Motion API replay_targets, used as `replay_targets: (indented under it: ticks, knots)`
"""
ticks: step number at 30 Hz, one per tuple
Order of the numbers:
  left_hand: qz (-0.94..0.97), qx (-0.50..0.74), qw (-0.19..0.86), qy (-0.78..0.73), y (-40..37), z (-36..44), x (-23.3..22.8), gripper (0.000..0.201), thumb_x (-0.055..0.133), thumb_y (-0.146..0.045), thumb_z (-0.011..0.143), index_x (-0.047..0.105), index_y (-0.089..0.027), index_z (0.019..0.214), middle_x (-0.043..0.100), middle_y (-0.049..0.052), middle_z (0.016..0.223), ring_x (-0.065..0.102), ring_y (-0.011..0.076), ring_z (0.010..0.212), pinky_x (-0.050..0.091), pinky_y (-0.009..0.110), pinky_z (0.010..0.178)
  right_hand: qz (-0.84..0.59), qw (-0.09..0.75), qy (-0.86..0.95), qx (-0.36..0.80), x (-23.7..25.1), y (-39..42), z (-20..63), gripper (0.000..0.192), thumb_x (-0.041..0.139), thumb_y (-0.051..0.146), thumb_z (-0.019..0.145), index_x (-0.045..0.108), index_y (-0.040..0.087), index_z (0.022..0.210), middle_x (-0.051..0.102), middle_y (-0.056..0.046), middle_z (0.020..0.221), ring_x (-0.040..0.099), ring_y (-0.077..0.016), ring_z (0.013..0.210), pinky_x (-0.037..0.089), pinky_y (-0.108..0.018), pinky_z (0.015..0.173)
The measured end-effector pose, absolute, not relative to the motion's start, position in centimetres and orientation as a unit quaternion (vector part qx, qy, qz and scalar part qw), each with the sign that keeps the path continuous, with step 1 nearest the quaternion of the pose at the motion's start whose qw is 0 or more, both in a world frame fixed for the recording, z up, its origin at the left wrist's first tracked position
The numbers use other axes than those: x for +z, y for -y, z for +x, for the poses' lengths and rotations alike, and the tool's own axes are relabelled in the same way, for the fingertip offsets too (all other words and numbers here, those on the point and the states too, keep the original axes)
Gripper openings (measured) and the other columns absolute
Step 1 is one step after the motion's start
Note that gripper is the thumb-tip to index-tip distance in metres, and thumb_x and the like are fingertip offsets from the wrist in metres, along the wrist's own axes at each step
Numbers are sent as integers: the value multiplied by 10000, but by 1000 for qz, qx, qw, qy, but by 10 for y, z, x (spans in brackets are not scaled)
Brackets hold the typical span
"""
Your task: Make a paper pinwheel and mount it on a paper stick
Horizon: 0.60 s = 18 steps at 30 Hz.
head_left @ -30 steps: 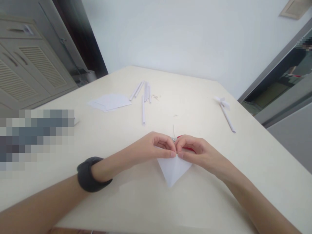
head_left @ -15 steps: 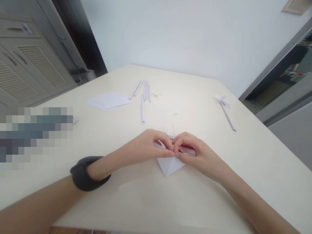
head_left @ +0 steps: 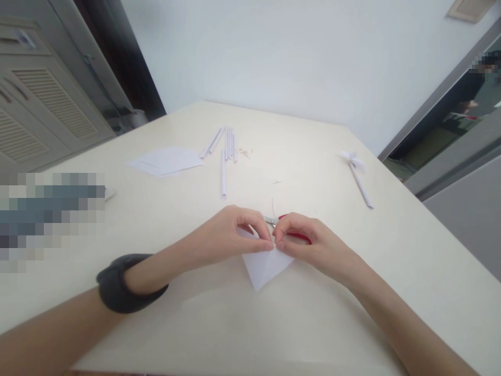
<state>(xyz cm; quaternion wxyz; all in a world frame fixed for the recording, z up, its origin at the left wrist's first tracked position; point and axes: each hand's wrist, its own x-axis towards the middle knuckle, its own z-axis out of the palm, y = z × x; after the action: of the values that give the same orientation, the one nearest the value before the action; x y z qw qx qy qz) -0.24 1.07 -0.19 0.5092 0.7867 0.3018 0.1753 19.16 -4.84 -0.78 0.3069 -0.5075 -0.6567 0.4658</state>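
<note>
A folded white sheet of paper [head_left: 260,266] lies under my fingers, one pointed corner toward the front edge of the table. My left hand [head_left: 238,230] pinches the paper at its upper middle, thumb against fingertips. Close beside it, my right hand [head_left: 307,235] is closed in a pinch at the same spot; the fingertips hide the exact grip. Scissors with red handles [head_left: 300,238] lie just behind the paper, partly covered by my right hand. A thin white string [head_left: 273,206] stands out behind the scissors' blades.
Several rolled paper tubes [head_left: 223,175] lie farther back, left of small string bits [head_left: 245,152]. Flat paper sheets [head_left: 168,162] rest to their left. At the right lies a paper tube with a paper pinwheel-like top [head_left: 360,183]. A blurred-out object [head_left: 50,209] sits at the left.
My fingertips have parted slightly from each other over the paper. More of the scissors shows between my hands. The whole view has shifted a little.
</note>
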Motion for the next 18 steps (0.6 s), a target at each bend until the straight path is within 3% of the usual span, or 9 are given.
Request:
replay_targets:
  ticks: [8, 12, 18]
  knots:
    - [755, 170, 534, -339, -15, -4, 12, 93, 642, -236, 749, 677, -205, 668, 673, -5, 796, 607, 158, 799, 451, 266, 724, -516, 309, 603, 525, -11, 44, 205, 63, 509, 224, 827, 557, 208, 788, 529, 0, 842, 419, -93, 616, 308, -254, 540]
    - [754, 169, 536, -340, -15, -4, 6, 108, 634, -281, 764, 682, -210, 697, 674, -4, 815, 609, 161, 808, 456, 268, 727, -505, 313, 599, 538, -8, 44, 202, 63, 520, 264, 843, 563, 220, 828, 520, 15, 791, 433, -96, 642, 305, -246, 547]
    - [811, 220, 443, -313, -10, -2, -3, 87, 610, -283, 791, 679, -232, 807, 671, -15, 883, 603, 153, 848, 458, 263, 756, -510, 326, 625, 493, -9, 46, 196, 90, 526, 221, 841, 547, 205, 755, 527, 34, 767, 474, -83, 679, 345, -226, 576]
